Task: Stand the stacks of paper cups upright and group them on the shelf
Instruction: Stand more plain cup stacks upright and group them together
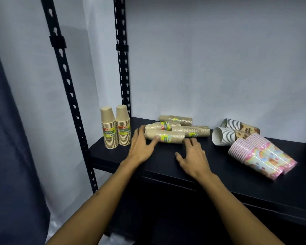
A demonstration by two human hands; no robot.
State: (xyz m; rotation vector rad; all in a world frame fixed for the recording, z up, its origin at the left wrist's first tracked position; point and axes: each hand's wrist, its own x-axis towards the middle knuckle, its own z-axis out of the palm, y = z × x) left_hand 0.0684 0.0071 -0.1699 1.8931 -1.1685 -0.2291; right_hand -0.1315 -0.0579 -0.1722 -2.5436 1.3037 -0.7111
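Kraft stack (163,137), nearest of four lying flat mid-shelf, sits between both hands. Left hand (140,145): fingers spread and straight, tips at the stack's closed end, thumb at its side; touching or just short, blur hides which. No curl round it. Right hand (193,157): fingers straight and loose, tips at the rim end, holding nothing. Neither hand has a grip yet.

Step, as I judge it: reaching in to take this stack and stand it. Two kraft stacks (116,127) already stand upside down, touching, at the shelf's (254,188) left end by the black posts (121,59). About a third of the kraft lot done.

Orientation: long axis runs left-right, roughly along the shelf front. Closed bottom points left, rims right. Yellow label faces up and toward the camera.

Next move calls for closing both hands on the ends, swinging the closed end up, and setting the rims down beside the standing pair. Neighbouring stacks (177,125) lie touching behind it and may roll.

Further right: two white-rimmed stacks (231,131) and pink rainbow stacks (261,156), all on their sides.
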